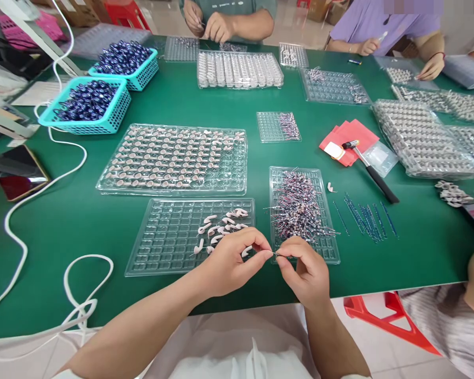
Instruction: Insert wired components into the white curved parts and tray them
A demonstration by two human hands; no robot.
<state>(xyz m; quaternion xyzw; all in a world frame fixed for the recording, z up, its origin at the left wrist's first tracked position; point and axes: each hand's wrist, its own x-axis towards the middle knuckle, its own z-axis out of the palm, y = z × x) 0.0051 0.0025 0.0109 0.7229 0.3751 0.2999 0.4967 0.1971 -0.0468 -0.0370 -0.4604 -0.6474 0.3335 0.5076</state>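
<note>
Fingers: both hands pinch shut at the near bench edge. The left hand [227,263] curls its fingers [260,253] round a small pale hooked piece [246,251]; the right hand [306,271] closes thumb and forefinger on a fine wire lead [277,255] that bridges the gap between the two hands.

Head view, near: just beyond the left hand sits a clear cell tray [166,237], a loose cluster of the same pale hooks [221,226] lying in its right part. Just beyond the right hand a smaller tray [298,213] holds a tangled heap of wired parts, red and blue leads showing.

Head view, middle: a filled tray of pale hooks [174,160] lies behind; blue sleeves [365,216] are scattered right of the wired heap; a black-handled tool [373,173] rests on red cards [349,139].

Head view, far: two teal baskets [87,105] of dark blue pieces stand at left; a phone [18,171] and white cable [35,195] lie nearby; other people's hands [217,26] work across the green bench [142,105].

Risk, slip: the lead looks very thin, so a loose pinch could let it bend or drop.

Risk, snag: the right hand hovers close to the wired heap; a caught lead could drag neighbours off the tray.

Risk, scatter: the loose hooks lie unseated in their cells, and a brushing wrist could knock them about.
</note>
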